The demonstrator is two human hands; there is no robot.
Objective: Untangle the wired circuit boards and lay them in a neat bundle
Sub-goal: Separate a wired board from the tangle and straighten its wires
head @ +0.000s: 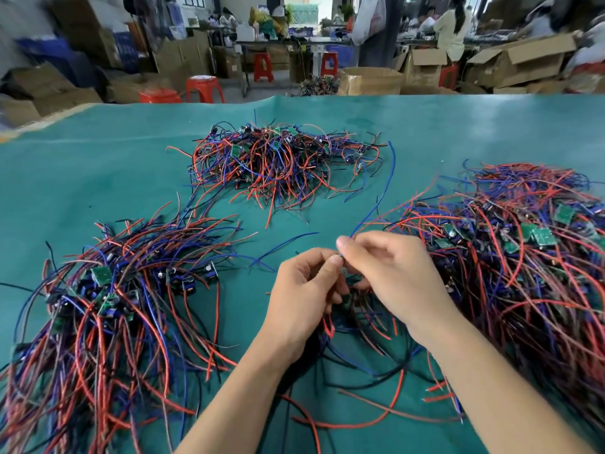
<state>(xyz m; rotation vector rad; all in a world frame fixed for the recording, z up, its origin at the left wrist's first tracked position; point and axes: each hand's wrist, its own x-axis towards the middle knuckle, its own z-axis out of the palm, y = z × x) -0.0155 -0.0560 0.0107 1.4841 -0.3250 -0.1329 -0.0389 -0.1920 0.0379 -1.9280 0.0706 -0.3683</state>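
Three heaps of small green circuit boards with red, blue and black wires lie on a teal table cover (458, 126). One heap (281, 158) sits at the far middle, a second (108, 306) at the left, and a third (523, 257) at the right. Between the two near heaps, my left hand (304, 296) grips a small cluster of wired boards (353, 316), its wires trailing toward me. My right hand (393, 273) pinches a blue wire (376, 204) that curves up and away from the cluster. The boards inside my hands are mostly hidden.
Loose red and black wires (376, 404) trail over the cover near the front edge. Beyond the table stand red stools (204, 88), open cardboard boxes (520, 60) and people working at distant benches (453, 27).
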